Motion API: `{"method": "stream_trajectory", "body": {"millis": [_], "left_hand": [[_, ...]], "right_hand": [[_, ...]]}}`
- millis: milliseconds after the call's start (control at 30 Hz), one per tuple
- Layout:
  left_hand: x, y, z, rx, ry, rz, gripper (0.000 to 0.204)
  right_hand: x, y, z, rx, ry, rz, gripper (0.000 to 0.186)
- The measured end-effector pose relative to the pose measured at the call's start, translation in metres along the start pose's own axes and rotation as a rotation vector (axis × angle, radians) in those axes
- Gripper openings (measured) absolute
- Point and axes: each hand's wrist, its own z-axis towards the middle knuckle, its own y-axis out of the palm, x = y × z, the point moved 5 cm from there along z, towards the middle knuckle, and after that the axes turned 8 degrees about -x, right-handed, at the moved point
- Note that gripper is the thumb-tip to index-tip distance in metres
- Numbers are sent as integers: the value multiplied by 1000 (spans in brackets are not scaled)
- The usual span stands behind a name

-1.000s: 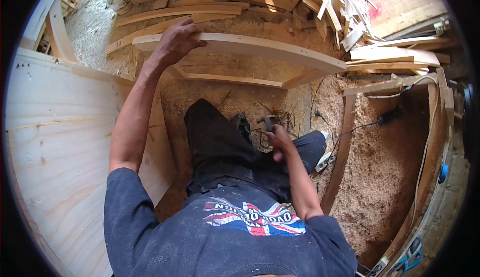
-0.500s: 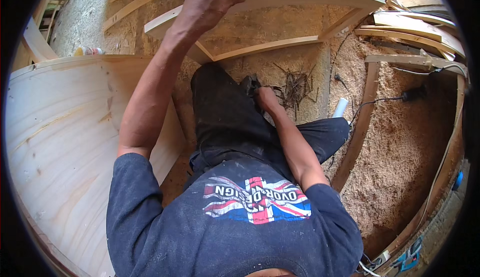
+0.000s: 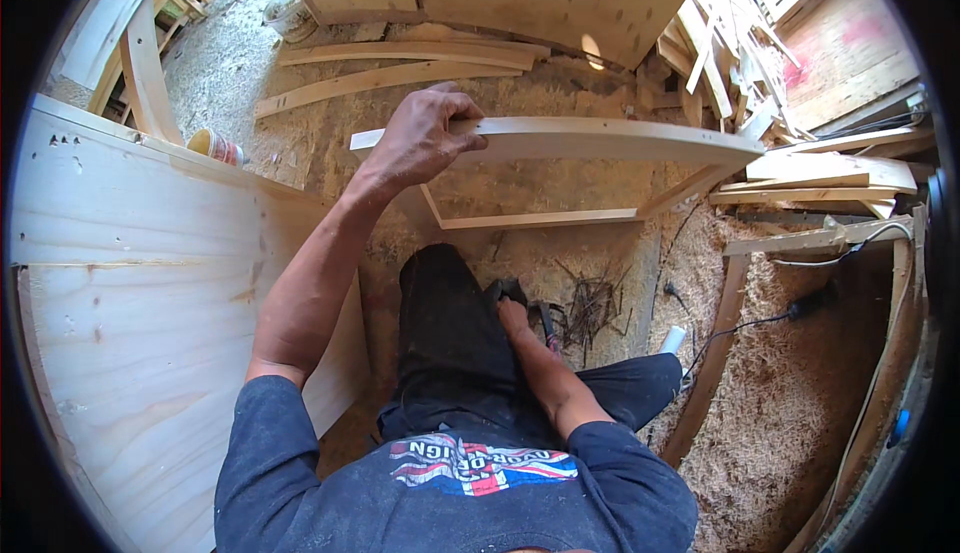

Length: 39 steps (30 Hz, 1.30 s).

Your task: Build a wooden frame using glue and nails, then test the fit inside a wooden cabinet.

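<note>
My left hand (image 3: 428, 133) is closed around the top rail of a pale curved wooden frame (image 3: 600, 133), near the rail's left end. The frame stands on the floor beyond my knees, its lower rail resting close to them. Down beside my bent leg (image 3: 435, 303), my right hand (image 3: 513, 317) is curled against a dark object (image 3: 503, 291) that I cannot make out. Its fingertips are hidden. Just right of that hand lies a heap of thin, dark, nail-like pieces (image 3: 592, 313).
A large pale wooden panel piece (image 3: 170, 323) stands at my left. Curved strips (image 3: 400, 78) lie beyond the frame. Offcuts (image 3: 830, 173) are piled at the right, above a sawdust-filled curved frame (image 3: 735, 323) with a black cable (image 3: 745, 328). A white cylinder (image 3: 673, 340) lies near my knee.
The view has tilted up, so everything sits lower and more of the far floor shows. My left hand keeps its hold on the frame; my right hand stays by my leg.
</note>
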Motion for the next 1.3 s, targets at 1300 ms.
{"method": "stream_trajectory", "body": {"millis": [1300], "left_hand": [[-44,-17,38,-109,-36,-57,43]], "right_hand": [[5,-20,-16,192,-94,-91,21]]}}
